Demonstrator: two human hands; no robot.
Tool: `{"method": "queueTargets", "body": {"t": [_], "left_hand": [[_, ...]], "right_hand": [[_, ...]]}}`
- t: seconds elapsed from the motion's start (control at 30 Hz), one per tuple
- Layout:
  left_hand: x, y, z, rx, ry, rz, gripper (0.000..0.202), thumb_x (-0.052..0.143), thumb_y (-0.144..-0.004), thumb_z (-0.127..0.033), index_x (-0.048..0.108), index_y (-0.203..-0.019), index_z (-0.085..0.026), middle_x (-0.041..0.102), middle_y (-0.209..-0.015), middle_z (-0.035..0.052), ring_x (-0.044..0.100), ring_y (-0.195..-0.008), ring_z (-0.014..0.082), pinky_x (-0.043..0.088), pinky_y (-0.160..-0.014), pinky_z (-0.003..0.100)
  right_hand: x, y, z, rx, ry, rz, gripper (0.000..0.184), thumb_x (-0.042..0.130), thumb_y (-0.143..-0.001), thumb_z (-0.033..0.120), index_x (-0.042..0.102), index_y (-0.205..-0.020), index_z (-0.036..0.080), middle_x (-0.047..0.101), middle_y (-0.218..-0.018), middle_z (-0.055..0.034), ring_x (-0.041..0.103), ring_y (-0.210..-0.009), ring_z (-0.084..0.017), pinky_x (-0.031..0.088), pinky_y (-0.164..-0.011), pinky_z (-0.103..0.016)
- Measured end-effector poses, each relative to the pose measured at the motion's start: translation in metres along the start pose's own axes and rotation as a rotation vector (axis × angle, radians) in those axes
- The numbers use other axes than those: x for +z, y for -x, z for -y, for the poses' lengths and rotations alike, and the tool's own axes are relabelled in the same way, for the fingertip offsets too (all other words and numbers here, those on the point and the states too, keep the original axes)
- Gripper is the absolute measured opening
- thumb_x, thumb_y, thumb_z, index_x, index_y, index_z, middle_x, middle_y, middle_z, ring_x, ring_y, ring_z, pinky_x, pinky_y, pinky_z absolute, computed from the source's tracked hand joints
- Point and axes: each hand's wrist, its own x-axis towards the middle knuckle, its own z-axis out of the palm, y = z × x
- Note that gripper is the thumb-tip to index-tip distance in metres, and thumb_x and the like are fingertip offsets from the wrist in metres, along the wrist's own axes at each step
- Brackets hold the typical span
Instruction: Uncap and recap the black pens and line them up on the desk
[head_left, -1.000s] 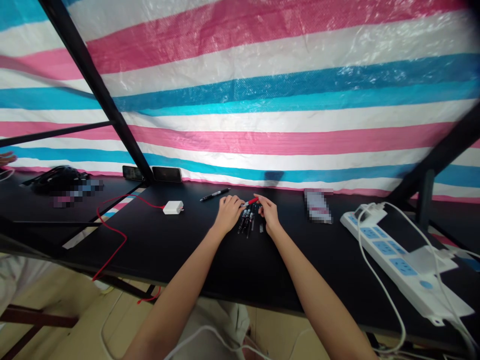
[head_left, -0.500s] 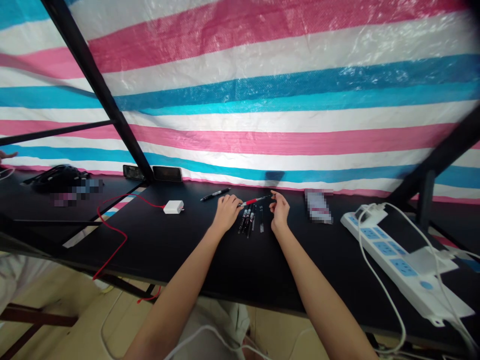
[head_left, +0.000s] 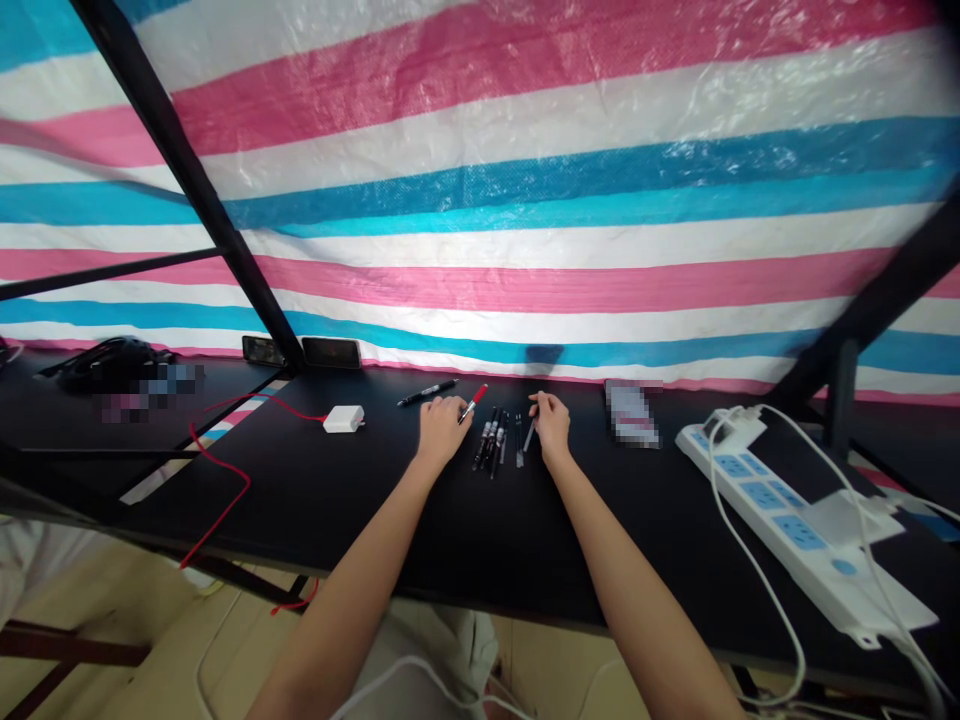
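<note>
My left hand (head_left: 441, 424) rests on the black table (head_left: 420, 510) with its fingers curled round a red pen barrel (head_left: 473, 402) that tilts up and to the right. My right hand (head_left: 552, 420) lies a short way to the right and pinches a thin pen refill (head_left: 530, 435) whose tip points down at the table. Between the two hands several dark pens (head_left: 492, 440) lie side by side. A black pen (head_left: 428, 391) lies alone behind my left hand.
A white charger (head_left: 344, 418) with a red cable (head_left: 217, 460) sits left of the hands. A white power strip (head_left: 795, 520) with white cords lies at the right. A blurred packet (head_left: 632, 412) is right of the pens. Two phones (head_left: 332, 351) lean against the striped tarp.
The red pen has come apart: my left hand kept the red barrel and tilted it upward, while my right hand drew the thin refill out and lowered it toward the table.
</note>
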Motion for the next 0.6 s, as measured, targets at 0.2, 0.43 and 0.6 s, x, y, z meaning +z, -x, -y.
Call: {"method": "queueTargets", "body": {"t": [0.2,0.43,0.6], "left_hand": [[0.002,-0.001,0.001,-0.081,0.013,0.111,0.026,0.042,-0.084,-0.04,0.057,-0.079,-0.02,0.062,-0.072,0.0014,0.055,-0.077,0.0184,0.029,-0.07,0.03],[0.004,0.0,0.001,-0.057,0.051,0.186,0.029,0.039,-0.086,-0.042,0.056,-0.078,-0.02,0.063,-0.074,0.001,0.057,-0.075,0.0174,0.03,-0.069,0.029],[0.004,0.0,-0.001,-0.016,0.061,0.201,0.026,0.041,-0.085,-0.04,0.057,-0.079,-0.02,0.063,-0.075,0.0007,0.057,-0.075,0.0169,0.029,-0.072,0.029]], "right_hand": [[0.004,0.009,0.004,-0.101,0.279,0.145,0.037,0.036,-0.082,0.04,0.064,-0.084,0.016,0.06,-0.061,-0.0018,0.056,-0.059,-0.015,0.039,-0.061,-0.024],[0.003,0.016,0.013,-0.028,0.541,0.18,0.032,0.038,-0.085,0.034,0.062,-0.1,0.021,0.065,-0.085,-0.0048,0.059,-0.08,-0.018,0.041,-0.069,-0.026],[0.001,0.021,0.022,-0.001,0.722,0.175,0.031,0.038,-0.085,0.032,0.055,-0.109,0.023,0.063,-0.094,-0.006,0.058,-0.087,-0.02,0.04,-0.072,-0.029]]}}
